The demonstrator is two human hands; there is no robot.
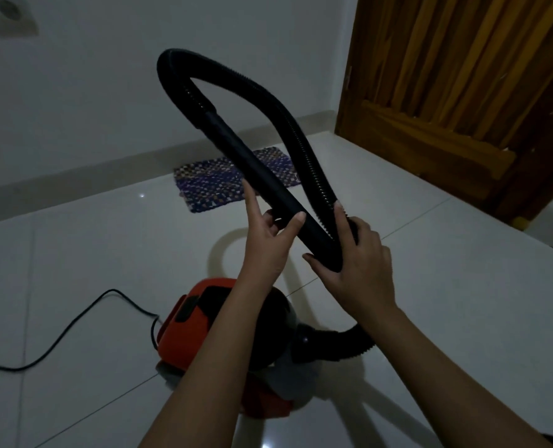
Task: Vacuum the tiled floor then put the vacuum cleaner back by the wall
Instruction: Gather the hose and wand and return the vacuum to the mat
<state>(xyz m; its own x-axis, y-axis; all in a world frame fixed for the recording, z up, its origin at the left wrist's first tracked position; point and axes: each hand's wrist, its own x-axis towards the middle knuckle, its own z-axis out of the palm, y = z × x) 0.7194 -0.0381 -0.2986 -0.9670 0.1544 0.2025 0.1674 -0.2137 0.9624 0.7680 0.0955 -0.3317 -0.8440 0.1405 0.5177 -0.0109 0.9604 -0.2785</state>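
Observation:
An orange and black vacuum cleaner [191,328] stands on the white tiled floor [446,286] below my arms. Its black ribbed hose [268,88] rises from the body's right side and loops high in front of me, ending in a smooth black tube [236,147] that slants down to my hands. My left hand [268,237] holds the tube between thumb and fingers, index finger stretched up along it. My right hand [355,257] grips the tube's lower end together with the ribbed hose.
A black power cord [74,324] runs from the vacuum across the floor to the left edge. A small woven purple mat [210,179] lies by the white wall [107,92]. A wooden door [462,92] stands at the right. Wall sockets [7,14] sit top left.

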